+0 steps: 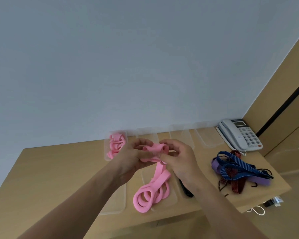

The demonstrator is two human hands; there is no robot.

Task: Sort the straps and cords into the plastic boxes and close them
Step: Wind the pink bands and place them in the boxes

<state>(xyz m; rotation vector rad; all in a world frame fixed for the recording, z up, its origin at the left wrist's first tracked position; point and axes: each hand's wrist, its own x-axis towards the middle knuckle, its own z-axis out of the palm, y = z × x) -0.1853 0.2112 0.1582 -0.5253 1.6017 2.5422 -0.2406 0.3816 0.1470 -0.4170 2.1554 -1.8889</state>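
- Hands meet above the middle of the wooden tabletop (55,171), both working on one pink strap (156,171).
- The left hand (135,157) has its fingers curled round the bunched upper part of the pink strap, holding it from the left.
- The right hand (178,157) pinches the same bunch from the right, thumb and fingertips closed on the pink band.
- From the bunch, the pink strap hangs down in long loops whose lower ends lie over a clear plastic box (173,195) at the near middle of the tabletop.
- A second clear plastic box (107,152), far left, already holds a coiled bundle of pink straps (116,144).
- More clear box parts (209,137) stand in a row along the far edge by the wall; whether they are lids or boxes cannot be told.
- Another clear tray (116,200) lies near left, partly under the left forearm.
- A black object (185,188) lies in a clear box just beside the right wrist; what it is cannot be told.
- To the right lies a tangled pile: blue bungee cords (238,164), red bungee cords (236,185) and a purple strap (216,165), touching and crossing one another.
- A grey desk telephone (240,133) sits in the far right corner.
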